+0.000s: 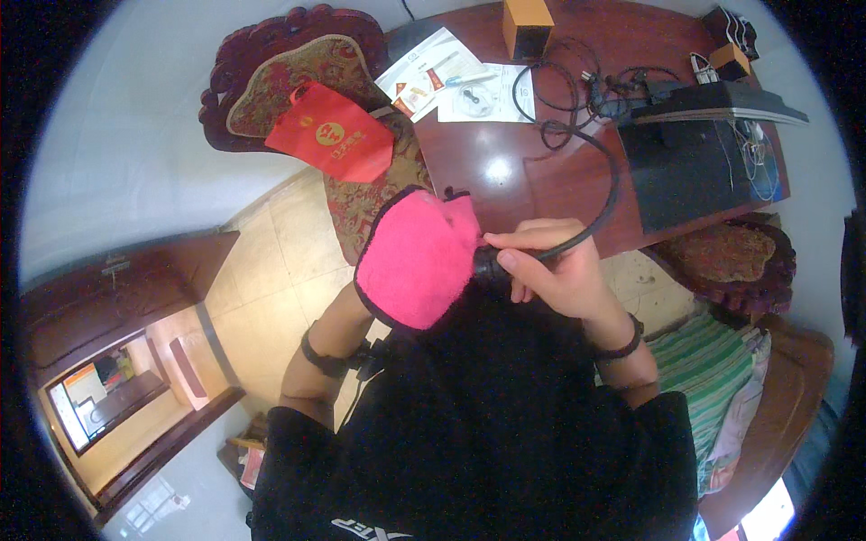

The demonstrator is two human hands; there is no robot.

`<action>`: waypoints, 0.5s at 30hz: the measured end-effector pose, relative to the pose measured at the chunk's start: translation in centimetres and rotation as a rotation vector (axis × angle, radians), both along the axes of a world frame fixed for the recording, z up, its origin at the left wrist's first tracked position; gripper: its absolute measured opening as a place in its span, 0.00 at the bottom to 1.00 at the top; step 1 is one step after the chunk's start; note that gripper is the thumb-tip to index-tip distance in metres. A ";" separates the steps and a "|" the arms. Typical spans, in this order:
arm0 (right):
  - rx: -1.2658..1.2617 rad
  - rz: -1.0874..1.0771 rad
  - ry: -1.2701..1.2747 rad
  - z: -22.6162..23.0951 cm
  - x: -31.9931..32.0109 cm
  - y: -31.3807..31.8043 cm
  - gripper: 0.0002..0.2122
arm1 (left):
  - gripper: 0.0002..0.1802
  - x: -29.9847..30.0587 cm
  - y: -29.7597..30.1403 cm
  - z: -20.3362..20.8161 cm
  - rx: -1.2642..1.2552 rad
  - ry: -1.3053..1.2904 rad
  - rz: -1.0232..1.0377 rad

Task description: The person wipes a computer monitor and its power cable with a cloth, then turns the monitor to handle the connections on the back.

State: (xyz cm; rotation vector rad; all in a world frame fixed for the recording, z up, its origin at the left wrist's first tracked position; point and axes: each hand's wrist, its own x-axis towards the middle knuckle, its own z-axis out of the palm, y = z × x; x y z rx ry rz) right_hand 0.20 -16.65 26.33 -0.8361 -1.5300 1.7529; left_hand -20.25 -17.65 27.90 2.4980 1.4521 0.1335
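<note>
A bright pink cloth with a dark edge covers my left hand, held up in front of my chest. Only the wrist and forearm of my left hand show; its fingers are hidden behind the cloth. Beside the cloth's right edge, my right hand is closed on a thick black cable, thumb and forefinger pinched toward the cloth. A dark bulky piece lies between that hand and the cloth, blending into my black shirt, so I cannot make out its shape. The cable arcs from my right hand up to the table.
On the reddish-brown table lie printed papers, coiled cables, a wooden box and a monitor. A red bag rests on a carved chair at left. Another chair stands at right, near striped green fabric.
</note>
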 end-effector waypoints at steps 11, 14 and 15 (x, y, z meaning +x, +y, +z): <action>-0.045 -0.050 0.076 -1.1 -0.3 -0.4 0.10 | 0.32 -0.1 0.2 -0.5 -0.037 -0.351 0.008; -0.231 -0.090 0.140 -1.6 -0.2 -0.3 0.11 | 0.32 0.8 0.3 0.8 -0.221 0.067 0.179; -0.228 -0.088 0.136 -1.7 -0.1 -0.4 0.11 | 0.26 0.2 0.0 0.1 -0.090 -0.088 0.096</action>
